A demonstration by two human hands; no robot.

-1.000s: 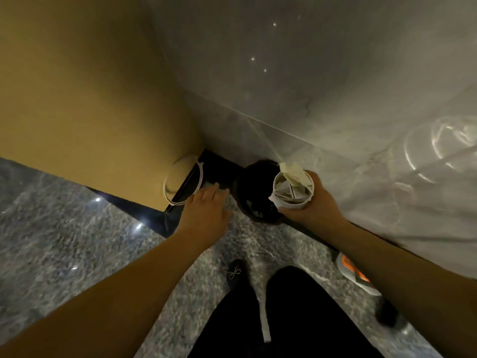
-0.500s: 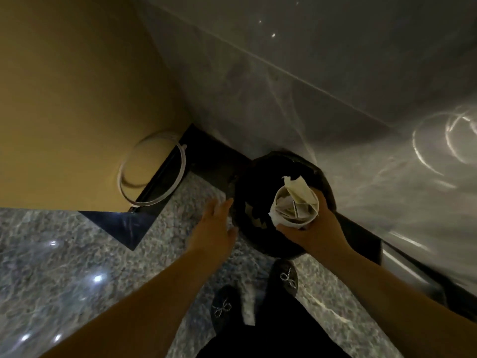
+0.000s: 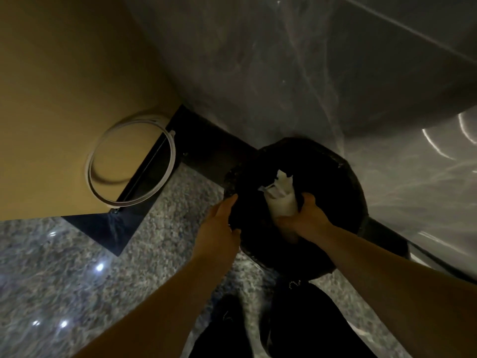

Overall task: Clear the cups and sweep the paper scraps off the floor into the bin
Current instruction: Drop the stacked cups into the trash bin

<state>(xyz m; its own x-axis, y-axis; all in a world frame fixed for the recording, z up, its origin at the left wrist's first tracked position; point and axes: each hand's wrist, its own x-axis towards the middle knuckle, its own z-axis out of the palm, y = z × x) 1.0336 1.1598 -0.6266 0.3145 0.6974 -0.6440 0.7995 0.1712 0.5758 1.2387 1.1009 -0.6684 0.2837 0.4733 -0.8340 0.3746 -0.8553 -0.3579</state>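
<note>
No legible writing: right hand [image 3: 305, 218] round plain white cup [image 3: 282, 202], over black bin [image 3: 343, 177].

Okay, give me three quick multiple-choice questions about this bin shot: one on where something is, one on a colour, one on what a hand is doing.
1. Where is the white cup?
A. over the bin's opening
B. on the floor
C. against the yellow wall

2. What colour is the bin?
A. white
B. yellow
C. black

3. What is the right hand doing?
A. hanging idle
B. gripping the cup
C. pressing the floor

Answers: 1 A, the dark bin surrounds the cup. 2 C, its liner looks black. 3 B, its fingers wrap the cup; the left hand holds the bin's rim.
</note>
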